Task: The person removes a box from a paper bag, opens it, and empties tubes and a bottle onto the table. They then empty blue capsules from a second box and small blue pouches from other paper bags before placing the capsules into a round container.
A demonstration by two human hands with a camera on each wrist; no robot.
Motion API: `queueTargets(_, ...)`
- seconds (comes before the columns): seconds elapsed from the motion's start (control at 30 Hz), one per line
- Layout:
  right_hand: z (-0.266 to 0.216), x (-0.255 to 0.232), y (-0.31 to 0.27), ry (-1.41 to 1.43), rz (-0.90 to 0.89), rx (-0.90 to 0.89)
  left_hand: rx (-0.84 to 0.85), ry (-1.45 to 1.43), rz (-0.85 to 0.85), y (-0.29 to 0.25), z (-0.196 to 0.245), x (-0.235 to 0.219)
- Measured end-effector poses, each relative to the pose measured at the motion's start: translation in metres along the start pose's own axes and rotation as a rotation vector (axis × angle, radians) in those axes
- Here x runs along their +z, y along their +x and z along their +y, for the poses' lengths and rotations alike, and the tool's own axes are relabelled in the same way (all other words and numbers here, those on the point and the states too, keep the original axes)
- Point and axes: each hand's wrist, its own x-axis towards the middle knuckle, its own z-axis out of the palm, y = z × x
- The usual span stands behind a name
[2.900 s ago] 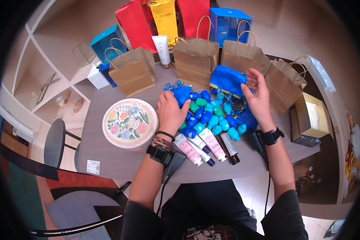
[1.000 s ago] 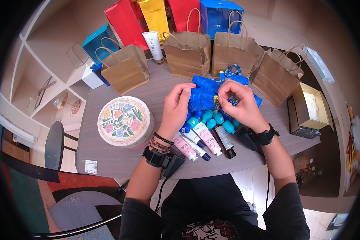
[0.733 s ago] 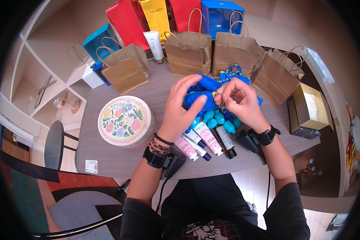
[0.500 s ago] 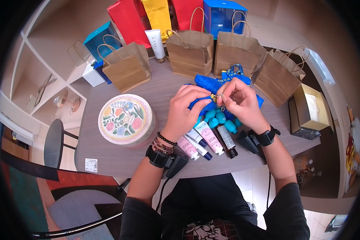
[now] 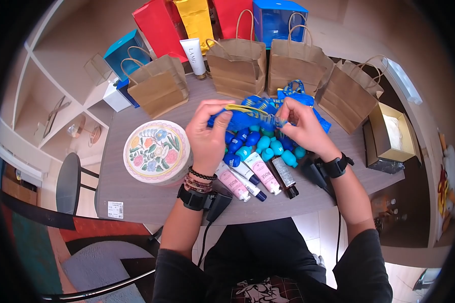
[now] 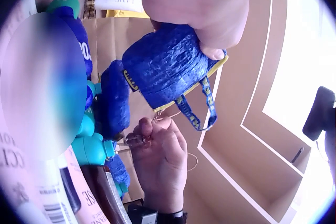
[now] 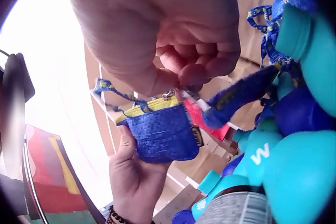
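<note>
My left hand (image 5: 207,139) grips a small blue pouch (image 6: 168,69) with yellow trim, patterned loop handles and a metal ring at one corner. In the right wrist view, the fingers and thumb hold the pouch (image 7: 163,132) from below. At the pouch's ring end, my right hand (image 5: 306,129) pinches with thumb and curled fingers; the fingers partly hide the small metal piece between them. A blurred blue patterned strap (image 7: 231,100) trails from there. Beneath both hands lies a pile of several small teal bottles (image 5: 289,159) and dark blue bottles (image 5: 235,145).
More blue pouches (image 5: 313,113) lie behind the pile. Pink tubes (image 5: 264,173) and a brown bottle (image 5: 284,174) lie in front. A floral round box (image 5: 156,151) stands at left. Brown paper bags (image 5: 237,68) line the back, an opened gold box (image 5: 392,136) stands right.
My hands came together from apart over the pile and met at the pouch's ring. Since then my left hand has drawn leftward, turning the pouch's yellow edge up and uncovering bottles.
</note>
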Motion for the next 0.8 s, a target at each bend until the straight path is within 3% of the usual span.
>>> queueTargets(0.13, -0.003, -0.002, 0.001, -0.074, 0.032, 0.023, -0.006, -0.066, 0.042, 0.0, -0.004, 0.0)
queueTargets(0.23, 0.003, -0.003, 0.002, 0.095, 0.026, 0.017, 0.014, -0.114, 0.029, 0.0, -0.001, 0.0)
queueTargets(0.3, -0.006, -0.008, 0.003, 0.33, -0.111, 0.233, 0.022, -0.142, 0.02, 0.001, -0.002, -0.001)
queueTargets(0.33, -0.009, -0.007, 0.004, 0.329, -0.111, 0.234, 0.074, -0.115, -0.02, 0.002, -0.005, -0.001)
queueTargets(0.4, -0.013, -0.002, 0.004, 0.531, -0.158, 0.399, 0.122, -0.086, -0.055, 0.002, -0.01, -0.001)
queueTargets(0.5, -0.007, 0.006, 0.001, 0.548, -0.28, 0.38, 0.173, -0.074, -0.142, 0.001, -0.012, 0.0)
queueTargets(0.67, -0.005, 0.007, 0.001, 0.572, -0.133, 0.337, 0.053, 0.043, -0.233, 0.002, -0.015, 0.0)
queueTargets(0.8, -0.002, 0.002, 0.003, 0.412, -0.008, 0.223, 0.033, 0.249, -0.211, 0.002, -0.019, 0.004)
